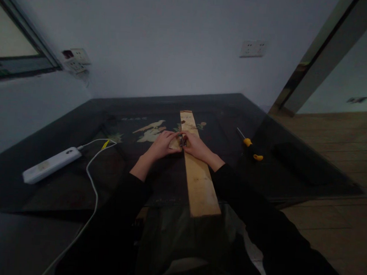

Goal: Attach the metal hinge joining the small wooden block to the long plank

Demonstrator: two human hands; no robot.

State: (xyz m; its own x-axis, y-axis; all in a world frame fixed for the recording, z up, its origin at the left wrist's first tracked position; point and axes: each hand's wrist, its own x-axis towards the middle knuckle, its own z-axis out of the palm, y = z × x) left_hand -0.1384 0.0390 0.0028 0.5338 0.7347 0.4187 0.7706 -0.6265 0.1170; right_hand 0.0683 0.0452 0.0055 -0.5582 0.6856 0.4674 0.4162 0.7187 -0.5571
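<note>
The grip is close, the left hand [162, 146] and right hand [197, 147] meeting at the fingertips; whether either clamps anything, I cannot tell; on the counter [165, 183], the long board [201, 183] runs from 12 to 5 o'clock, best steadied by the right palm; the screwdriver [253, 148] lies at 3 o'clock; the metal part [183, 142], at the board's 9 o'clock edge, wants light, even pressure.

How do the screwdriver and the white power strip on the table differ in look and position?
The screwdriver is black and yellow; the power strip is white. The screwdriver lies right of the hands, the power strip left. The power strip has a cable attached; the screwdriver has none. Both rest on the dark table.
</note>
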